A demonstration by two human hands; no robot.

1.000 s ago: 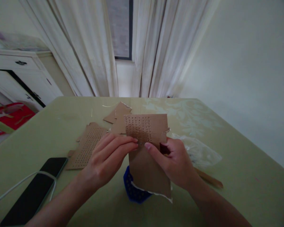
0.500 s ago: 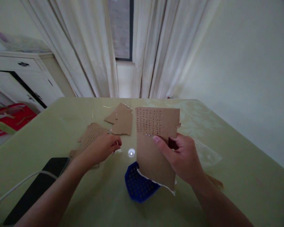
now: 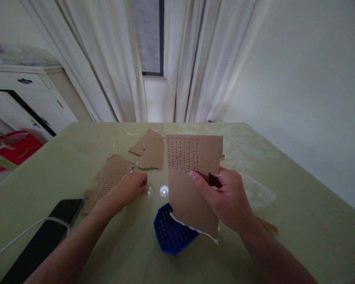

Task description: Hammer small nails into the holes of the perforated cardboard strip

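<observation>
My right hand (image 3: 227, 193) grips a piece of cardboard (image 3: 192, 193) upright, thumb on its front face. Rows of small holes cover its upper part, and a few tiny shiny bits sit in the lowest row by my thumb. My left hand (image 3: 133, 185) is low over the table with its fingers curled together; whatever they pinch, if anything, is hidden. Just right of those fingers lies a small clear plastic piece (image 3: 150, 192), and beyond it a small round whitish object (image 3: 164, 191). Under my left forearm rests another hole-punched cardboard piece (image 3: 114, 171).
A blue perforated basket (image 3: 174, 240) stands below the held cardboard. Torn cardboard scraps (image 3: 152, 152) lie further back. A black flat device (image 3: 44, 232) with a white cable (image 3: 20, 240) is at the left. Clear plastic film (image 3: 257, 191) lies at the right.
My left hand has shifted slightly down and left, and the clear plastic piece beside it shows more fully. The cardboard in my right hand stays nearly in place.
</observation>
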